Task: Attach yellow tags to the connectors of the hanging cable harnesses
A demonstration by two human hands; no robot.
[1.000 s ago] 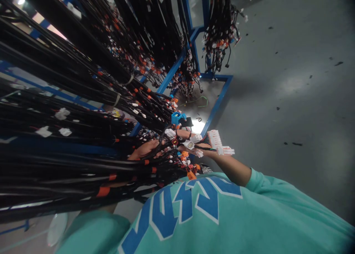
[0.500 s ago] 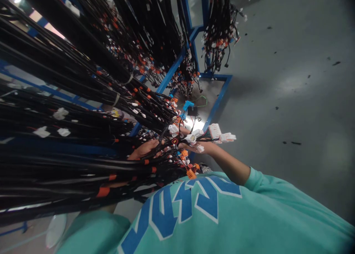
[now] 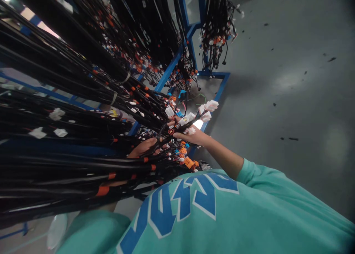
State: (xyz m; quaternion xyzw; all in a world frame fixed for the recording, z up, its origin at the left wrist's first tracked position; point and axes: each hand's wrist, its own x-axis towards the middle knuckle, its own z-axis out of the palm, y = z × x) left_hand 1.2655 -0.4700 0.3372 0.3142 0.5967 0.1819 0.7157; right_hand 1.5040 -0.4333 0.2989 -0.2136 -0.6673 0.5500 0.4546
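Observation:
My right hand (image 3: 195, 136) is closed around a wiring harness branch, with white connectors (image 3: 210, 106) fanning out past the fingers. A small dark red connector (image 3: 171, 131) sits by its thumb. To the left, my left hand (image 3: 143, 146) wraps around the black cable bundle (image 3: 161, 133) of the same harness. Its fingers are partly hidden by the cables, and its forearm passes behind other hanging harnesses. Orange connectors (image 3: 189, 162) hang just below the hands. A blue connector (image 3: 181, 94) dangles above them.
Thick black harnesses (image 3: 55, 165) with orange tape hang across the left side. More bundles hang at the top from a blue metal rack (image 3: 170, 70), whose base frame (image 3: 222, 85) stands on the grey floor (image 3: 277, 135). Dark scraps lie on the floor.
My right hand has moved up and slightly left, and the white connectors have swung upward with it. The blue connector has also shifted up and left. My left hand stays nearly in place.

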